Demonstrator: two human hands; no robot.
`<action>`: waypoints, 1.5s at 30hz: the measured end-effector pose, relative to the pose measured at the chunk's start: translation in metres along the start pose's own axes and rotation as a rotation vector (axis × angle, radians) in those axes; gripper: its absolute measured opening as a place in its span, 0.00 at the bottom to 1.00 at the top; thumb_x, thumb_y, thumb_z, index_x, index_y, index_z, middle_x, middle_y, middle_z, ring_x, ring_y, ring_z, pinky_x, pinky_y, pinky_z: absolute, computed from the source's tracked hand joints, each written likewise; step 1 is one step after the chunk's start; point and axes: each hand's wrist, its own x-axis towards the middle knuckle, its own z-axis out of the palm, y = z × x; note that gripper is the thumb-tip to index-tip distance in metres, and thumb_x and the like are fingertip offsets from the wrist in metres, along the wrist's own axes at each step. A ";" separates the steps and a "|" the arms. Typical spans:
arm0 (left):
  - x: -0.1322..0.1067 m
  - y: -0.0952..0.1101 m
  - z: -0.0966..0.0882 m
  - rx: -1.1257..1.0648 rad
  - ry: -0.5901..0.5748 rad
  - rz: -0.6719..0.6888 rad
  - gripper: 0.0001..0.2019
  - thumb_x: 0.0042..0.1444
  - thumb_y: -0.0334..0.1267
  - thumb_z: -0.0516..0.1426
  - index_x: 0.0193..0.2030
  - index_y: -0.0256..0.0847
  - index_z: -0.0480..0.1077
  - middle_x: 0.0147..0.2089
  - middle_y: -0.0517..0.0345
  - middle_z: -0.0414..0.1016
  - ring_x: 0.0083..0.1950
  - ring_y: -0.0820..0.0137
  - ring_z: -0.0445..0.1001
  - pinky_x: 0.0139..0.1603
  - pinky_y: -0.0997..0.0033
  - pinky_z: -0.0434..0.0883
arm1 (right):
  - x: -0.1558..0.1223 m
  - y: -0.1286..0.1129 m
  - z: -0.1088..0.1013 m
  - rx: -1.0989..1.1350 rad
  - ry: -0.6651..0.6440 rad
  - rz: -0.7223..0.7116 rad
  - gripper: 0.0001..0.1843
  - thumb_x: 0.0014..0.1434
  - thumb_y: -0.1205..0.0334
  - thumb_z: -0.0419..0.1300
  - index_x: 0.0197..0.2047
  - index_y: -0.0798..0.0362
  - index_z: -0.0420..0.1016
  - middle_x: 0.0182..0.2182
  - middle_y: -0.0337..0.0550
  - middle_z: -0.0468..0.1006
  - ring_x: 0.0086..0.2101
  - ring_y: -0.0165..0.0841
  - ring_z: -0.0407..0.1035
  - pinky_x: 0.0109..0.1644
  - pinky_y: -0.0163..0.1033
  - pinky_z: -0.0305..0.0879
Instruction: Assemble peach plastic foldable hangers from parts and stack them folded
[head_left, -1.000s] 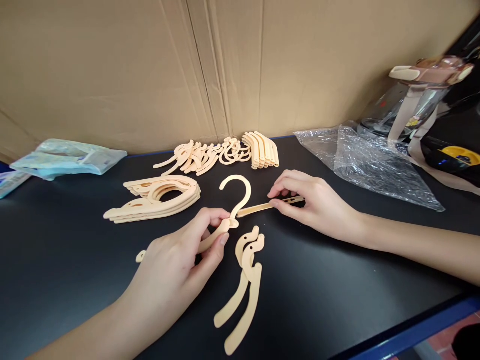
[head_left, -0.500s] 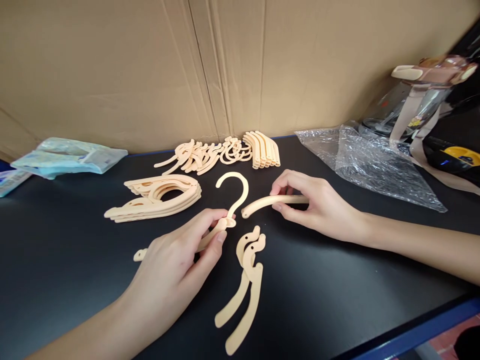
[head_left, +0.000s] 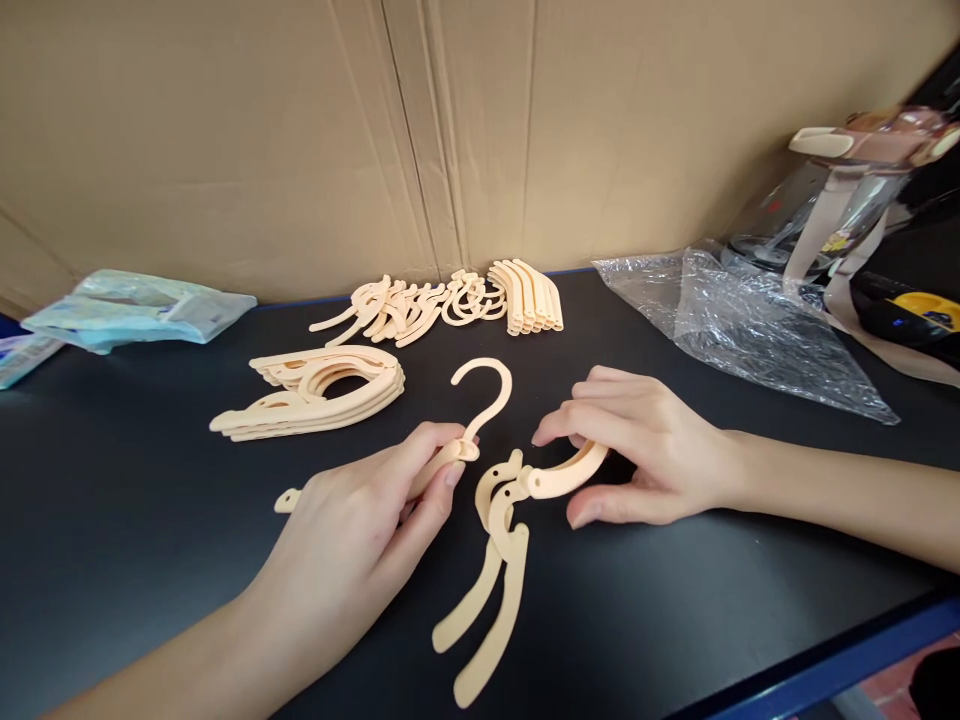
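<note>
Curved bar (head_left: pixel 568 474) shifted nearer; points left, long axis slightly slanted.

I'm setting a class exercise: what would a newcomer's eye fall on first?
Probably the pale hooked piece in the left hand, near the middle of the view. Next might come the curved piece at the right hand, close to two overlapping pieces on the black table, then the strapped bottle at the far right.

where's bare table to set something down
Bare tabletop lies between the right hand and the blue table edge, and at left, bordered by the blue packet, stacked hangers and left hand. Crowded: mid-table, loose hanger pieces between the hands; at back, a row of pieces along the cardboard.
</note>
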 end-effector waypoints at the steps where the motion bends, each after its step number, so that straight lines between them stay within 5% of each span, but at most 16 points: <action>1: 0.000 0.000 0.000 -0.017 -0.001 0.003 0.08 0.72 0.43 0.48 0.50 0.50 0.67 0.31 0.72 0.77 0.26 0.77 0.74 0.27 0.79 0.64 | 0.001 -0.001 0.000 -0.033 -0.003 -0.008 0.21 0.72 0.46 0.50 0.42 0.56 0.71 0.30 0.40 0.76 0.27 0.29 0.62 0.36 0.38 0.56; 9: -0.004 -0.002 0.003 -0.032 0.044 0.049 0.13 0.72 0.42 0.49 0.59 0.50 0.66 0.46 0.65 0.81 0.39 0.72 0.80 0.39 0.78 0.71 | 0.004 -0.002 0.002 -0.272 -0.061 -0.009 0.21 0.74 0.53 0.48 0.41 0.54 0.78 0.26 0.37 0.72 0.30 0.31 0.60 0.44 0.42 0.52; 17: -0.002 0.003 0.000 -0.143 0.025 0.046 0.12 0.71 0.41 0.49 0.55 0.50 0.70 0.38 0.67 0.79 0.33 0.75 0.76 0.35 0.79 0.70 | 0.003 -0.001 0.003 -0.300 -0.031 -0.017 0.19 0.73 0.53 0.51 0.44 0.53 0.80 0.26 0.37 0.73 0.32 0.31 0.62 0.44 0.42 0.53; 21: 0.003 0.007 -0.003 -0.287 -0.067 -0.075 0.10 0.70 0.44 0.51 0.50 0.51 0.73 0.31 0.69 0.76 0.29 0.76 0.73 0.30 0.80 0.68 | 0.003 -0.002 0.003 -0.316 0.013 -0.038 0.15 0.72 0.55 0.55 0.44 0.53 0.80 0.27 0.37 0.75 0.32 0.31 0.64 0.45 0.43 0.53; 25: 0.007 0.011 -0.003 -0.449 -0.127 -0.190 0.11 0.68 0.47 0.54 0.50 0.50 0.75 0.33 0.67 0.79 0.31 0.74 0.76 0.28 0.82 0.71 | 0.002 -0.003 0.002 -0.335 0.008 -0.049 0.12 0.71 0.56 0.57 0.44 0.52 0.80 0.28 0.36 0.76 0.32 0.30 0.65 0.45 0.43 0.53; 45: 0.009 0.014 -0.003 -0.512 -0.100 -0.221 0.07 0.65 0.45 0.58 0.41 0.52 0.78 0.35 0.70 0.80 0.32 0.77 0.75 0.29 0.86 0.69 | 0.002 -0.006 0.000 -0.414 0.045 -0.049 0.11 0.71 0.58 0.57 0.42 0.50 0.80 0.28 0.35 0.78 0.32 0.30 0.65 0.45 0.43 0.54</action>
